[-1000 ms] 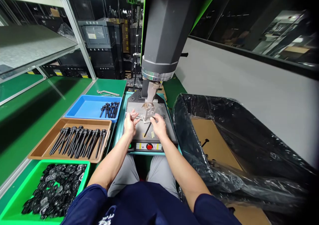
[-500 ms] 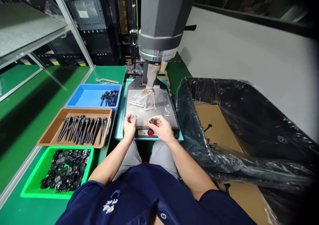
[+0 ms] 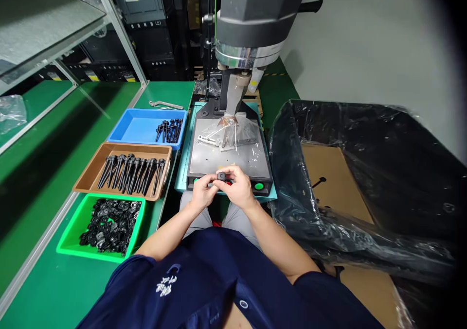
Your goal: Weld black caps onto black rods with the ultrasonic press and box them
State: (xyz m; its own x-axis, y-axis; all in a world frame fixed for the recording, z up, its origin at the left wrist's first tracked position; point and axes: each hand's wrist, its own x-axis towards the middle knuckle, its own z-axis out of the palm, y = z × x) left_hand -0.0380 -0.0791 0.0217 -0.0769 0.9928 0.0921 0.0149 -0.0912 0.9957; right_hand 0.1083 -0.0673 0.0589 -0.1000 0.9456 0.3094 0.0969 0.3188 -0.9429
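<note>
In front of the press, both my hands meet at a small black part with a round head (image 3: 221,176). My right hand (image 3: 239,189) pinches it between thumb and fingers. From the other side my left hand (image 3: 203,193) closes in, its fingertips against the same part. The rest of the part is hidden by my fingers. Just beyond lies the metal base plate (image 3: 204,161) of the press, with a clear film-like guard (image 3: 246,133) around the fixture under the tool horn (image 3: 235,93).
At left stand a blue tray (image 3: 136,125) and a brown tray (image 3: 85,178) with black stemmed parts, and a green tray (image 3: 69,236) of small black pieces. A wrench (image 3: 166,105) lies behind. At right is a plastic-lined box (image 3: 292,173). Green button (image 3: 259,186) on the base front.
My left hand has moved right to meet my right hand at the black part. The view has shifted, so the press and trays sit higher and further right in the picture.
</note>
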